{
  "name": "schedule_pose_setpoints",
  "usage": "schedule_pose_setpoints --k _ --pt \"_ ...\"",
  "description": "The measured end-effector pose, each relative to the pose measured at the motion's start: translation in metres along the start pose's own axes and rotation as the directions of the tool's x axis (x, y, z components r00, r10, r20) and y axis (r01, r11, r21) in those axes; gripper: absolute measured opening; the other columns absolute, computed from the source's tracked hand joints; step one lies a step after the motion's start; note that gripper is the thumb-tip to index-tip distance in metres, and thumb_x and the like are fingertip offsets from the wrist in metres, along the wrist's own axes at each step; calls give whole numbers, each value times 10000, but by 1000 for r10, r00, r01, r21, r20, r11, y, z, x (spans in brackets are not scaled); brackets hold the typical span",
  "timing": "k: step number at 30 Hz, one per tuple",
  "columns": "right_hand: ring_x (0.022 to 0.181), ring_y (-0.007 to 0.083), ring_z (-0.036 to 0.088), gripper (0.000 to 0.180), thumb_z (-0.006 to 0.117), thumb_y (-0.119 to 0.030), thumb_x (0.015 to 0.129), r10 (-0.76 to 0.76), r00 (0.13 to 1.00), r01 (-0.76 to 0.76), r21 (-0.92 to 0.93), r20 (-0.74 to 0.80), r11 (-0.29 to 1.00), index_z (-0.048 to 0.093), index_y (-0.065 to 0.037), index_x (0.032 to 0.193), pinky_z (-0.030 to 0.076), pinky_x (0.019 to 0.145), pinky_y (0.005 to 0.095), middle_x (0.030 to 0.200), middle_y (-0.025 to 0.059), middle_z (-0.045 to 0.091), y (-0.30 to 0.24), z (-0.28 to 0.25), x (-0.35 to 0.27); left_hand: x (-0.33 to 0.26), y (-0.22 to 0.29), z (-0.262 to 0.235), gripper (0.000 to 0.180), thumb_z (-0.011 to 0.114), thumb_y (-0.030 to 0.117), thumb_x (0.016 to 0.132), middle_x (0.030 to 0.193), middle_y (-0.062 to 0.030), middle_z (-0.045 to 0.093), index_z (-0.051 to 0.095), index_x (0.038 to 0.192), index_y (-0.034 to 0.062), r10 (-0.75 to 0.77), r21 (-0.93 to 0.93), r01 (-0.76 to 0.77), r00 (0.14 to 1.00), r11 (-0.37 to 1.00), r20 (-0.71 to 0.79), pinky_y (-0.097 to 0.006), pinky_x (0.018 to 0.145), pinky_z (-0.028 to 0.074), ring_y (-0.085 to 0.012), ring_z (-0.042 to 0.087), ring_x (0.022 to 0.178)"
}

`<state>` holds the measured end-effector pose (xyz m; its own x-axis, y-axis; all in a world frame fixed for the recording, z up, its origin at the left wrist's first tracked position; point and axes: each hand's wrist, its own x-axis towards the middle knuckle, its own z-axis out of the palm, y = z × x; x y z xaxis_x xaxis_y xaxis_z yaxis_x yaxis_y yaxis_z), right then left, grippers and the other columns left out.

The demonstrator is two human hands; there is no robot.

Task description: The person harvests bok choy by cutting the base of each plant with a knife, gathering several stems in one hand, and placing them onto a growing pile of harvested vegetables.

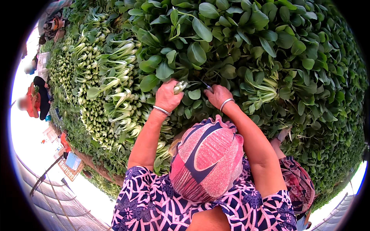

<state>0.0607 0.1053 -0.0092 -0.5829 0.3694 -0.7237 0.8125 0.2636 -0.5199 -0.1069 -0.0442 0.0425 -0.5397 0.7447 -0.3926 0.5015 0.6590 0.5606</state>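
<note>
My left hand (168,96) is closed round a small bunch of leafy greens, with pale cut stem ends (180,87) poking out beside the thumb. Just to the right, my right hand (219,96) grips a knife (208,86); its thin dark blade points up and left into the foliage. Bangles circle both wrists. Dense standing greens (196,54) with broad dark leaves rise in front of both hands. A clump of pale-stemmed greens (268,90) leans over to the right of my right hand.
Rows of cut greens (119,88) lie to the left, white stems showing. Uncut plants (327,77) fill the right side. Beyond the left edge are a person in orange and black (34,98) and a blue-and-tan crate (72,161). Curved hoops (50,192) line the lower left.
</note>
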Motion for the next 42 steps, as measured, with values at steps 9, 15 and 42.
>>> schedule_pose_setpoints --k 9,15,42 --pt "744 339 649 409 702 -402 792 -62 986 104 283 -153 954 660 3 831 499 707 424 777 190 667 21 -2 -39 -56 28 -25 315 746 15 720 1059 -120 635 661 1023 -10 148 -296 -193 975 935 -167 -293 843 492 -217 630 924" --pt "679 268 627 398 723 -368 788 -22 976 117 438 -215 892 645 22 818 492 669 394 725 157 650 26 1 -46 -59 -1 -13 441 731 30 730 1029 -127 665 608 1153 0 -87 -379 17 982 925 -168 -295 853 503 -222 653 908" --pt "591 110 436 325 760 -226 826 2 901 213 447 -433 869 523 -48 692 362 536 341 613 -7 431 36 -16 -109 -28 -37 5 525 789 38 672 950 -71 679 606 1161 -15 -253 -713 325 944 621 210 -282 599 529 -147 642 720"
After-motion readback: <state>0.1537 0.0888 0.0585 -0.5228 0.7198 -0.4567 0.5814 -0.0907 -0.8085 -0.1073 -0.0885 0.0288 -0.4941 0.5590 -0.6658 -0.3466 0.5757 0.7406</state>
